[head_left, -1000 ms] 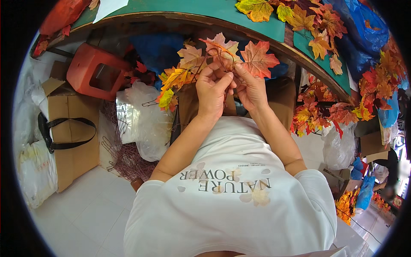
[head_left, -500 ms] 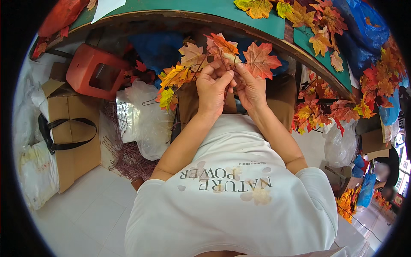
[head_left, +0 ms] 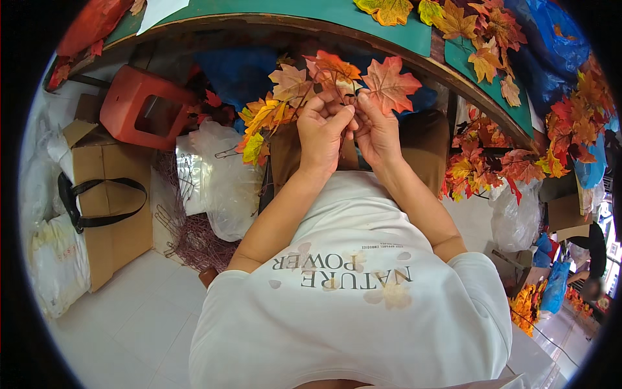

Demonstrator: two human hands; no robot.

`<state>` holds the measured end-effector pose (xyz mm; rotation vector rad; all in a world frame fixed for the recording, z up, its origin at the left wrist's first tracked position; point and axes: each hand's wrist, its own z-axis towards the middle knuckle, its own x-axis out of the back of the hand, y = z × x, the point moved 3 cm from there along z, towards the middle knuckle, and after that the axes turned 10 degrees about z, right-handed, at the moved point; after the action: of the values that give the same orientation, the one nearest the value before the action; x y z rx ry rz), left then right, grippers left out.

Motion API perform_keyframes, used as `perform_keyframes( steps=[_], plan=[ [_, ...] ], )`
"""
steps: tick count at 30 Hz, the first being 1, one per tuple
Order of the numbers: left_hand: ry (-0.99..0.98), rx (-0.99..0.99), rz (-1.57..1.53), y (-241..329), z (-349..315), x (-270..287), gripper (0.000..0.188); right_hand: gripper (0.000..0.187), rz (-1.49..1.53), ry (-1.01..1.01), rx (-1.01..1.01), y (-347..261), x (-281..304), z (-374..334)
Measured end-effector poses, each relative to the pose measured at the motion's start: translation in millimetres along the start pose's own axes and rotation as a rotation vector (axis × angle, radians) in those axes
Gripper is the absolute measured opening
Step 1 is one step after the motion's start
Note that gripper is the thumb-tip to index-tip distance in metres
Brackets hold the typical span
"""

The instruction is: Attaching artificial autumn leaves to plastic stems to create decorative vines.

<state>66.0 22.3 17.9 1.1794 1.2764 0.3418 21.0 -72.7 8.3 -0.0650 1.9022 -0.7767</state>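
Holding leaf spray point(head_left: 289, 84) in curled left hand point(head_left: 322, 135), pinching red leaf point(head_left: 391, 84) in half-closed right hand point(head_left: 378, 135), by near edge of tabletop point(head_left: 389, 35).

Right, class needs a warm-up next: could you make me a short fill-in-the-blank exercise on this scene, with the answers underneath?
1. The left hand and right hand hold a spray of autumn-coloured ____.
2. The tabletop beyond the hands is ____ in colour.
3. The cardboard box with the black strap stands on the person's ____ side.
4. Apart from its print, the person's shirt is ____.

Missing words: leaves; green; left; white.
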Motion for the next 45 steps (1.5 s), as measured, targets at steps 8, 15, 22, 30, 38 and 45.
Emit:
perform_keyframes(
  steps=[8,15,22,30,38,45],
  plan=[
    [-0.019,0.003,0.01,1,0,0,0.025,0.015,0.107,-0.007,-0.15,4,1,-1],
    [-0.008,0.004,0.033,0,1,1,0.025,0.015,0.102,0.004,-0.091,4,2,-1],
    [-0.011,-0.005,0.042,2,3,0,0.025,0.013,0.112,-0.005,-0.061,4,-1,-2],
    [-0.021,-0.001,0.046,1,2,0,0.024,0.014,0.11,0.021,-0.042,5,1,-2],
    [-0.005,-0.003,0.052,0,2,0,0.024,0.013,0.107,-0.041,-0.024,6,-1,-4],
    [-0.054,0.02,0.018,1,4,2,0.02,0.013,0.015,-0.045,0.086,5,1,-5]
  ],
)
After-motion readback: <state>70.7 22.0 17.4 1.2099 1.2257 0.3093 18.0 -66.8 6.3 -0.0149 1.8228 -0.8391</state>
